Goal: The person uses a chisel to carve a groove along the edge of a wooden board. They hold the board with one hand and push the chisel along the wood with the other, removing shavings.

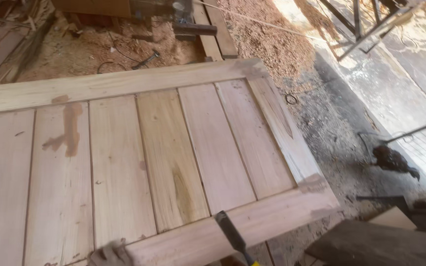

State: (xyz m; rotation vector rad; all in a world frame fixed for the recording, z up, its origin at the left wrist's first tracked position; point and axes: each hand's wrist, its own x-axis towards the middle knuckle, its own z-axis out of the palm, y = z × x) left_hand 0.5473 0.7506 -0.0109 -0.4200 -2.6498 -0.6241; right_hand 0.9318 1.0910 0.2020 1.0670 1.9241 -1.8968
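Wooden door panel [139,152] fills my view – my left hand [108,255] rests flat on its lower rail. A chisel blade [230,234] lies across that rail – right hand out of sight, grip unknowable

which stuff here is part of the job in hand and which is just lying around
In hand:
wooden panel door
chisel resting on the door's bottom rail
left hand on that rail

Lying about:
chicken on the floor
sawdust
loose planks
metal frame

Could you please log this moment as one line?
left hand: resting on pale planked wooden door panel | dark flat chisel blade: over lower rail | right hand: unseen
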